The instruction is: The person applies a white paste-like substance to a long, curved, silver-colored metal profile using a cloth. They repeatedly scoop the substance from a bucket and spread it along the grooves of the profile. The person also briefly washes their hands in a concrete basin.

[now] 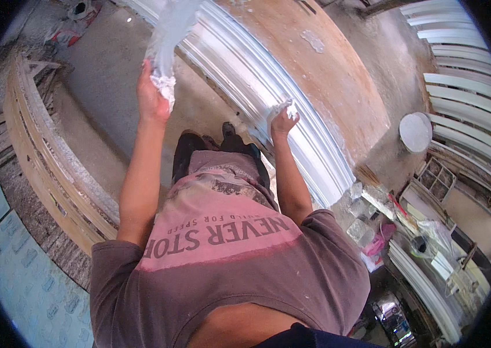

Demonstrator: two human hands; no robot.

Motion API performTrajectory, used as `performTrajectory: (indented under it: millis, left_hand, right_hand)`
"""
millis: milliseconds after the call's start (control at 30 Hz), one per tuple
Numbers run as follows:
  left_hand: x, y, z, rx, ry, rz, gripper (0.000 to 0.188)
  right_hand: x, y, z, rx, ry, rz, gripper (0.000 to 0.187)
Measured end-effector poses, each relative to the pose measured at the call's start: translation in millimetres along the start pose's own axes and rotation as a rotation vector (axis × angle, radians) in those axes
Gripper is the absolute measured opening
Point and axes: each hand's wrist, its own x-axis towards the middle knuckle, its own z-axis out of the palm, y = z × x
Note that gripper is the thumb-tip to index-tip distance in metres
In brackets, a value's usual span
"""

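Note:
My left hand (155, 100) is raised at the upper left, its fingers closed on a limp, wet white strip (173, 35) that looks coated in plaster. The strip stretches up toward the top edge, and a thick white clump clings by the fingers. Over the long, grooved white moulding (257, 75) my right hand (284, 123) is curled round a small white plaster-like clump (288, 107). Whether that clump touches the moulding I cannot tell. The moulding runs diagonally from the top to the middle right.
Beyond the moulding lies a wooden board (326, 64) with white smears. A round whitish bucket (415, 132) stands at the right, near a row of white strips (466, 87). Curved wooden boards (42, 168) lie at the left, beside light-blue panels (31, 278). Tools and bags clutter the lower right.

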Motion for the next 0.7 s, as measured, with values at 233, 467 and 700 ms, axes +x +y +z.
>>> performTrajectory:
  millis: [233, 467, 700]
  left_hand:
    - [38, 38, -51, -0.075, 0.055, 0.052, 0.042]
    - [106, 115, -116, -0.124, 0.132, 0.125, 0.043]
    - [192, 213, -167, -0.144, 0.133, 0.159, 0.044]
  right_hand:
    - [27, -23, 107, 0.803, -0.014, 0.291, 0.027]
    - [112, -192, 116, -0.042, 0.175, -0.311, 0.022]
    - [223, -284, 215, 0.592, 0.019, 0.116, 0.007]
